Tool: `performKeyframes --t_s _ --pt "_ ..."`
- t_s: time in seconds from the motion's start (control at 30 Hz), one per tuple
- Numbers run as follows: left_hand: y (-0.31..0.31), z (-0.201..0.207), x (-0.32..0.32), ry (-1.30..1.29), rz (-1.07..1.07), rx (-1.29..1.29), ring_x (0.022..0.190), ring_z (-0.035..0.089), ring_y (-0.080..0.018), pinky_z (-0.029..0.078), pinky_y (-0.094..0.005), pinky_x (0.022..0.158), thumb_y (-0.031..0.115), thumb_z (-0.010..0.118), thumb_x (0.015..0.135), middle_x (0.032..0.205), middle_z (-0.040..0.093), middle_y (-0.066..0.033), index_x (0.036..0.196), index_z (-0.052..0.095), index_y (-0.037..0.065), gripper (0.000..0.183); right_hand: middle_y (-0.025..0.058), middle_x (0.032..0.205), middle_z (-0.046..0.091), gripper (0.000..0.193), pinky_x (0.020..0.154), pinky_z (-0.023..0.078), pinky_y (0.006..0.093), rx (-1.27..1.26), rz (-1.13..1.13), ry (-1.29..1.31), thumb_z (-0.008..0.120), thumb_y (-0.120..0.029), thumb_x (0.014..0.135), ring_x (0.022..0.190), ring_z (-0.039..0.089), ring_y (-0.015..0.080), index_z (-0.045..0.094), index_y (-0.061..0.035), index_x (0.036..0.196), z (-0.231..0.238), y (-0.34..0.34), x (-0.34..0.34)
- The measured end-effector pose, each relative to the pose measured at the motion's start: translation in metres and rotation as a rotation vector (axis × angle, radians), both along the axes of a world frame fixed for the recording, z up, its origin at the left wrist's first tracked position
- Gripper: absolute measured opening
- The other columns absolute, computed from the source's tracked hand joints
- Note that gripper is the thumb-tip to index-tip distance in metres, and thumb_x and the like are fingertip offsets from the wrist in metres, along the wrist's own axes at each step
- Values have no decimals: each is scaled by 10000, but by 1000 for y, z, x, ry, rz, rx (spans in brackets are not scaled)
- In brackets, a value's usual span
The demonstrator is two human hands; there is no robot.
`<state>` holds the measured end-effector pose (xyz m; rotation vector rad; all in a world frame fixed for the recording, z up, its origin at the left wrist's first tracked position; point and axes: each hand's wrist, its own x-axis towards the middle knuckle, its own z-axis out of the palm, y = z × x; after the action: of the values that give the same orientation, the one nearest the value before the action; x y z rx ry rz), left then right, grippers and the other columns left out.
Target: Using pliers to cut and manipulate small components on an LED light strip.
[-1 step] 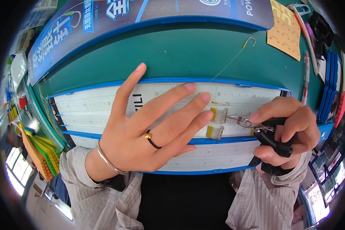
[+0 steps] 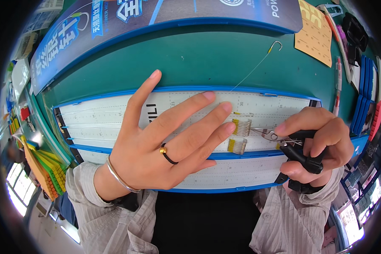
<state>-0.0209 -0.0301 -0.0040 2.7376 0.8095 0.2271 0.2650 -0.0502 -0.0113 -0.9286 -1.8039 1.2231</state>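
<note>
Two bunches of hooks (image 2: 242, 128) already lie in the box (image 2: 283, 111); one loose hook (image 2: 269, 50), at one o'clock from them, is outside. The left hand (image 2: 158, 154) spreads wide, apparently gripping nothing; the right hand (image 2: 328, 137) clasps pliers (image 2: 269, 134).

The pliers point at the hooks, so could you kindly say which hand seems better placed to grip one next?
Probably the right hand: it holds the pliers, their tips near the upper hooks. The left hand is spread over the case, with no tool visible.
</note>
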Motion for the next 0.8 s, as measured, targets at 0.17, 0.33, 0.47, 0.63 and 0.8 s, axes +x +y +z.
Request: performKeyframes --t_s 0.17,0.33,0.47,0.63,0.8 --pt "0 -1 0 12 5 9 1155 608 -233 394 -609 1055 519 540 924 1233 658 2 1114 730 220 402 262 948 695 471 622 509 256 18 18 -9 866 -272 773 735 662 185 436 -105 872 0 1 1" --pt "1 -1 1 6 6 10 1145 612 -235 392 -606 1051 522 541 920 1235 657 -2 1106 736 225 400 257 944 696 432 619 498 244 17 -10 -9 839 -235 798 715 647 172 433 -103 870 -1 0 4" --pt "1 -1 1 8 4 5 1142 614 -236 390 -605 1052 519 543 919 1236 657 -4 1104 737 225 398 251 939 695 417 621 485 231 28 16 -38 825 -210 799 699 625 160 430 -101 873 1 1 4" --pt "0 -1 1 15 2 6 1145 613 -239 391 -606 1051 512 543 923 1239 656 -6 1109 735 226 392 245 941 693 454 628 488 233 -17 -46 14 860 -215 766 720 632 156 433 -106 876 1 -1 1" --pt "0 2 0 26 -12 10 1148 612 -248 391 -608 1051 510 546 924 1244 656 -12 1112 732 227 387 251 948 692 486 638 498 231 9 -10 -8 889 -222 741 732 644 156 436 -109 876 1 0 -1"
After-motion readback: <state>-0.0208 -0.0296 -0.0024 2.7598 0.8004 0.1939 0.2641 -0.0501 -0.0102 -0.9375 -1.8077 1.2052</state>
